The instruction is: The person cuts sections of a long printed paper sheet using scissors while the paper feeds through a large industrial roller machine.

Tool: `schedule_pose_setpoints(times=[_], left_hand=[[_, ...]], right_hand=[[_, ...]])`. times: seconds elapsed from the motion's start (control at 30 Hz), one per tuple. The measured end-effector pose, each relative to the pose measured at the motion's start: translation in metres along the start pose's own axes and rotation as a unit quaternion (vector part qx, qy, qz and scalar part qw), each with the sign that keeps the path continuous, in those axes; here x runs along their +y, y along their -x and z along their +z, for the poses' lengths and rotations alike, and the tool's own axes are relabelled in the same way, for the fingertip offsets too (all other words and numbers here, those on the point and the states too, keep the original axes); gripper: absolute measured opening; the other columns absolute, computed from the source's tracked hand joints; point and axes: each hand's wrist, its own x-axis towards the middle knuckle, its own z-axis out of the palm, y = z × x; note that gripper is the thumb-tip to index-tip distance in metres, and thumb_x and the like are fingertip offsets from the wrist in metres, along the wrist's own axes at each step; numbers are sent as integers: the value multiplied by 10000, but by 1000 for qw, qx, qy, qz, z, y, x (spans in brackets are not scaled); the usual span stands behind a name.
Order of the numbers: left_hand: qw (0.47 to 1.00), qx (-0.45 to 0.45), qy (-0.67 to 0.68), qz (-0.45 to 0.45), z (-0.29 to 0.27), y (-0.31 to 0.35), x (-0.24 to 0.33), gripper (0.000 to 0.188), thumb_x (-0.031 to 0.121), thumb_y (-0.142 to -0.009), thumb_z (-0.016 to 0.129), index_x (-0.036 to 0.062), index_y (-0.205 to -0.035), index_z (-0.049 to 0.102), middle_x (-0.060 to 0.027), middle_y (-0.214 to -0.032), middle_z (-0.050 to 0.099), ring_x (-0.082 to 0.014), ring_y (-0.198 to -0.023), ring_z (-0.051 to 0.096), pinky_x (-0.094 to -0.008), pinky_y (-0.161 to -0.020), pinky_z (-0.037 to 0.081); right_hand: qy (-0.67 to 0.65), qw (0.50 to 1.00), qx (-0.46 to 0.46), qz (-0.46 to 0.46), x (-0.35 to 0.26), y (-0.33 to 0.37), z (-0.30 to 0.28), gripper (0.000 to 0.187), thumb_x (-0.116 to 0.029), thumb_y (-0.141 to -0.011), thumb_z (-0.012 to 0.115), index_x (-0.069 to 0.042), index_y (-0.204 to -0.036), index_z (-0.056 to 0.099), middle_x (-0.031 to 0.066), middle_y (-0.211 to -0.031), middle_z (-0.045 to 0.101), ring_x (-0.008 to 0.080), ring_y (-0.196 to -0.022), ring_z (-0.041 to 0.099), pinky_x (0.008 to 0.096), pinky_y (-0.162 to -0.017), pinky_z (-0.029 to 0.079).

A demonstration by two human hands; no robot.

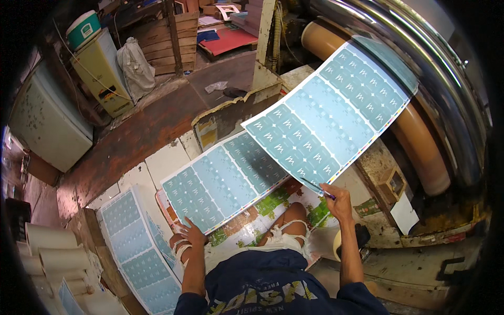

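A printed sheet [336, 115] in teal and pale blue hangs from the rollers, its free end slanting down toward me. Close to that sheet's lower right corner, my right hand [338, 202] is closed on a slim knife-like tool [329, 195] with a purple handle; its thin dark blade points left along the edge. Another printed sheet [226, 163] of the same pattern lies below, partly covered by the hanging one. My left hand [192, 232] has its fingers apart at the near left corner of that lower sheet.
Large chrome rollers [420, 42] and a brown roller [420, 152] stand at right. More printed sheets [139, 247] are stacked at lower left. A roll of tape [337, 244] sits beside my right forearm. Paper rolls [55, 239] lie at far left, below a pale cabinet [50, 121].
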Motion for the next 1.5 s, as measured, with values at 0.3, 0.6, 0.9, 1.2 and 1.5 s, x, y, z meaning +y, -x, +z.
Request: schedule_pose_setpoints(times=[0.3, 0.6, 0.9, 1.2, 1.5], left_hand=[[997, 72, 26, 4, 29, -12, -7, 1425, 141, -539, 907, 112, -1512, -133, -377, -1509, 57, -497, -1274, 420, -441, -952, 507], [995, 16, 100, -15, 28, -15, -5, 1368, 138, -583, 888, 100, -1515, -112, -362, -1514, 93, -482, -1283, 419, -446, -952, 512], [888, -36, 438, 132, 17, -15, 21, 1103, 430, -756, 797, 31, -1501, 89, -262, -1508, 221, -378, -1347, 349, -449, -1014, 453], [546, -434, 694, 179, -62, 77, 114, 345, 248, -931, 636, 28, -1175, 533, -107, -1037, 640, -215, -857, 674, -334, -689, 578], [574, -359, 721, 146, -49, 57, 43, 362, 77, -911, 649, -25, -1235, 524, -88, -1118, 630, -181, -993, 621, -320, -869, 515]], right_hand=[[-19, 999, -23, -40, -18, 15, 23, 389, 63, -719, 600, -72, -1062, 723, 221, -1044, 680, 315, -1027, 672, 366, -880, 539], [3, 993, -93, -67, -31, 44, 59, 463, 29, -672, 515, -48, -1085, 710, 215, -1081, 675, 327, -961, 689, 361, -891, 545], [28, 981, -155, -114, -81, 56, 106, 374, -93, -770, 591, -85, -1133, 683, 173, -1024, 688, 350, -849, 681, 422, -767, 557], [86, 951, -267, -129, -63, 52, 138, 349, -158, -796, 623, -80, -1134, 667, 167, -874, 679, 352, -756, 660, 439, -648, 540], [-238, 965, -15, 114, -2, -67, -22, 240, -240, -956, 586, -16, -911, 662, 81, -704, 670, 132, -460, 595, 244, -409, 475]])
